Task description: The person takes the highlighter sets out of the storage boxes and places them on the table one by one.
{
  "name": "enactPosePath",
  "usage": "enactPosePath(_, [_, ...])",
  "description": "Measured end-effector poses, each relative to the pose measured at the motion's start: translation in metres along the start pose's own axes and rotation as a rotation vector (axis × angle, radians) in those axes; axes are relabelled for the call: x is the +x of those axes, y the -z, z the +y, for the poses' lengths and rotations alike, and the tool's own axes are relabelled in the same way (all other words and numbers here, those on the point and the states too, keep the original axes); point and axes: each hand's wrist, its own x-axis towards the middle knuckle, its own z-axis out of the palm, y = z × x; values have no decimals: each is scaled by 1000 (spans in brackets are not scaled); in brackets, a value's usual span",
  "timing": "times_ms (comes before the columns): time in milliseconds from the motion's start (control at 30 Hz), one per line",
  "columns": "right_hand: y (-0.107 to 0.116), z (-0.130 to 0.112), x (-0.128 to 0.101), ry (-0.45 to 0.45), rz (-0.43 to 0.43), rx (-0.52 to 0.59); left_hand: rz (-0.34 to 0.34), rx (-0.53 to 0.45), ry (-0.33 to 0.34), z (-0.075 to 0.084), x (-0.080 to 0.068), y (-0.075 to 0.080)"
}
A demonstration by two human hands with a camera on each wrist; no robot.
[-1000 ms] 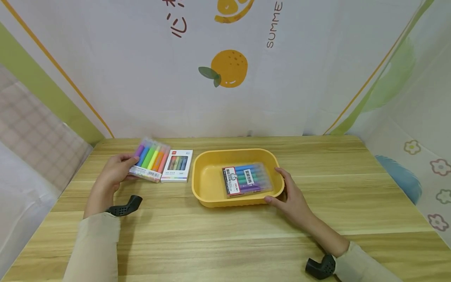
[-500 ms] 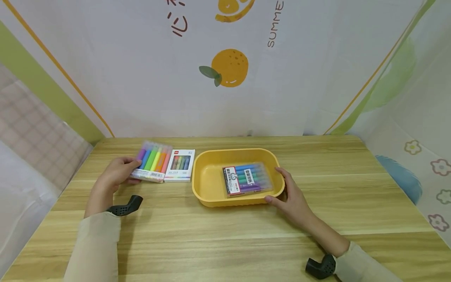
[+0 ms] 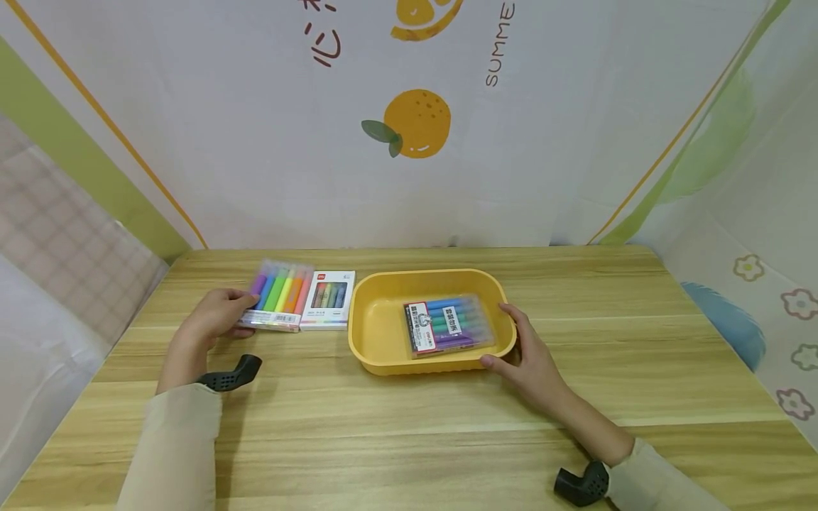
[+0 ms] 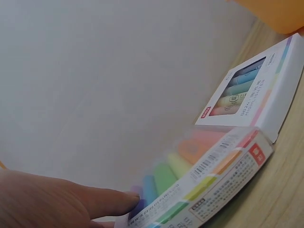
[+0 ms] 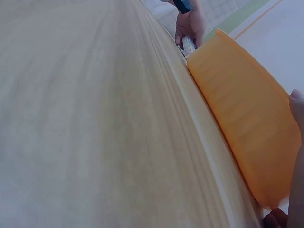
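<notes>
My left hand (image 3: 220, 312) pinches the left edge of a clear pack of thick highlighters (image 3: 279, 294), purple to pink, with a white label along its near end. In the left wrist view the index finger lies over the pack's corner, beside the purple pen. Against the pack's right side lies a white windowed box of highlighters (image 3: 327, 300), its right edge close to a yellow plastic tray (image 3: 377, 365). The right hand (image 3: 527, 362) grips the tray's right end, thumb at the front rim and a finger on the right rim. The remaining fingers are mostly hidden by the tray.
Inside the tray lies a clear pack of blue, green and purple pens (image 3: 450, 325) with a black and white label. Everything sits on a wooden table (image 3: 383, 440). A white printed cloth (image 3: 287, 156) rises behind the table's far edge.
The left hand and the highlighter pack have shifted slightly right, pushing the white box rightward towards the tray. The right hand and the tray have stayed in place.
</notes>
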Motion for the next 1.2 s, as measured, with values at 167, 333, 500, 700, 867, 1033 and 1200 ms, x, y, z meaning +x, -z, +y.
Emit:
enactPosePath(167, [0,-1,0,-5,1,3,-3,11,5,0,0,0])
enactPosePath(333, [0,-1,0,-9,3,-11,-10,27,17,1,-1,-1])
enactPosePath(500, [0,-2,0,-11,4,-18,13,100,-8,2,-1,-2])
enactPosePath(700, [0,-1,0,-10,7,-28,42,204,-17,6,-4,-1])
enactPosePath(867, [0,1,0,-8,7,-43,48,235,-11,7,-5,-1])
enactPosePath(1033, [0,0,0,-10,9,-44,59,258,-11,9,-5,-2])
enactPosePath(1200, [0,0,0,-6,10,-31,72,318,-5,11,-6,-2])
